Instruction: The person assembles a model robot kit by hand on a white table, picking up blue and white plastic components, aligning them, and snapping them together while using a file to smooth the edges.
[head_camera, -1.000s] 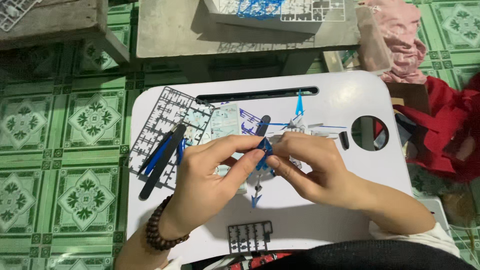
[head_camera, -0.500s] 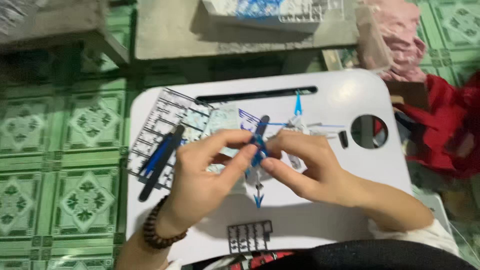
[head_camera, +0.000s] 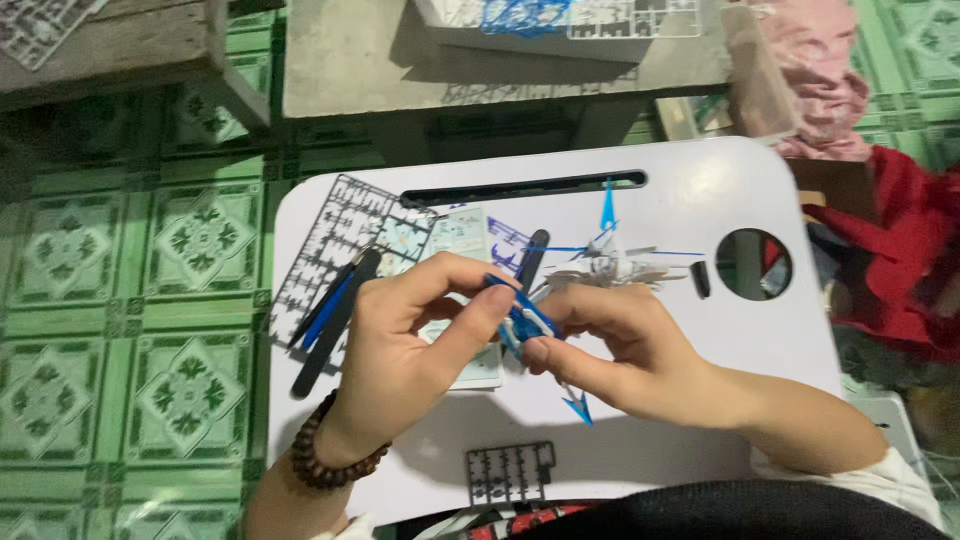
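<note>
Pinching a small blue model part between both hands mid-desk, winged model partly assembled, sprues remaining.

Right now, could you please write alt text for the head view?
Both hands, left and right, pinch a small blue model part above a white lap tray. Grey sprues, tools and a white-and-blue model lie on it.

I see my left hand at nine o'clock and right hand at three o'clock, fingertips meeting at centre in a pinch, both wrists angled inward from six o'clock
</note>
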